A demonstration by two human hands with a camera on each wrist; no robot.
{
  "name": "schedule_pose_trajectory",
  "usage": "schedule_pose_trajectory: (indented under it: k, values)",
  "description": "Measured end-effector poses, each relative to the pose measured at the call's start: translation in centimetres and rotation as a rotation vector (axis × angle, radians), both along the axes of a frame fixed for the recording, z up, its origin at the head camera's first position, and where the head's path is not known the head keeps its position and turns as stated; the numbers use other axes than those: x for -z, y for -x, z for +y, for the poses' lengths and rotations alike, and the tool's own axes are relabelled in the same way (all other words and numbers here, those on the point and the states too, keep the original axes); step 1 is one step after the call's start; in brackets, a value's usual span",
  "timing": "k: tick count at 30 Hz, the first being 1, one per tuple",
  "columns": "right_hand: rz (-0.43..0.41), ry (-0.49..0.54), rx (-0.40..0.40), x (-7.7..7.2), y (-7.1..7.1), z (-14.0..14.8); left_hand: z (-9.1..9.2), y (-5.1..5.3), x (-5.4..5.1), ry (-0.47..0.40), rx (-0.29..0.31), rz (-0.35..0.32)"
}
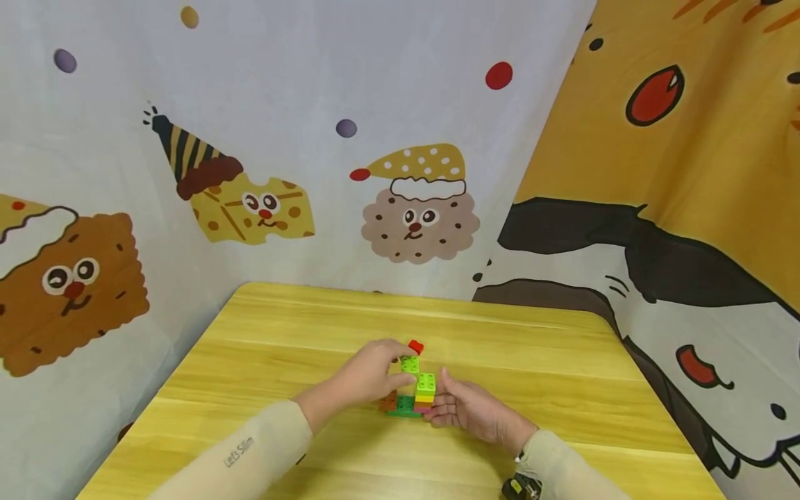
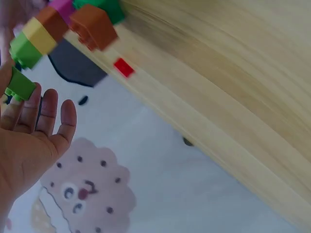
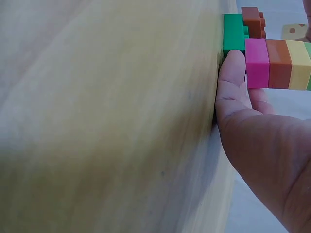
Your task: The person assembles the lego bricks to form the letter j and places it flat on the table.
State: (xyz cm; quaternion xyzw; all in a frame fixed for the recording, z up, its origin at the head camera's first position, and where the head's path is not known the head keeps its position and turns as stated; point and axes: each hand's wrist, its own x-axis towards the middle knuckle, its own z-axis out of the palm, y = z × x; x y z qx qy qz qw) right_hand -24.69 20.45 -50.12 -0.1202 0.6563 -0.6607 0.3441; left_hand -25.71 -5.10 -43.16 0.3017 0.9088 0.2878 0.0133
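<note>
**A little green block up by the tower**

The left hand (image 1: pixel 365 373) pinches a light green block (image 1: pixel 409 363) between its fingers. The other fingers of that hand are spread apart. The block is in the air, left of the top of the tower (image 1: pixel 425 389) and a bit behind it. A small gap shows between them. Its bumps point up, just like the tower's bumps. Its top looks square, so I cannot tell which way is its long side.

The tower stands up straight, so its long way goes up and down. From the bottom it is pink, brown, yellow and light green. It sits on the right end of a dark green base (image 3: pixel 233 31), which runs longways to the left of the tower.

A brown block (image 2: pixel 95 26) sits left of the tower, bumps up. A red block (image 1: pixel 416 346) lies on the surface (image 1: pixel 531 347) behind the tower.

The right hand (image 1: pixel 478 413) is right of the tower. Its fingers reach out loosely, touching the tower's bottom.
</note>
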Motion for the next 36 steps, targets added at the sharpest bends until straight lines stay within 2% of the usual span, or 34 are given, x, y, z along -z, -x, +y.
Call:
schedule_pose_trajectory:
  k: [4, 8, 13, 20, 25, 36]
  values:
    - [-0.005, 0.009, -0.003, 0.1, 0.0, 0.1, 1.6, -1.1, -0.4, 0.056, 0.044, 0.054]
    - [-0.009, 0.012, 0.0, 0.1, -0.1, 0.1, 2.2, -1.2, -0.2, 0.1, 0.054, 0.107]
    - [-0.012, 0.019, 0.001, 0.0, -0.1, 0.1, 2.7, -1.3, -0.3, 0.1, 0.07, 0.143]
    - [-0.003, 0.031, -0.016, 0.0, -0.1, 0.1, 3.0, -1.5, 0.0, 0.106, 0.06, 0.154]
    - [0.001, -0.005, -0.005, -0.4, -0.2, -0.2, 3.1, -1.6, 0.1, 0.101, 0.06, 0.149]
    - [-0.015, -0.129, 0.096, -2.1, -0.4, -1.2, 2.9, -1.4, 0.4, 0.03, 0.078, 0.081]
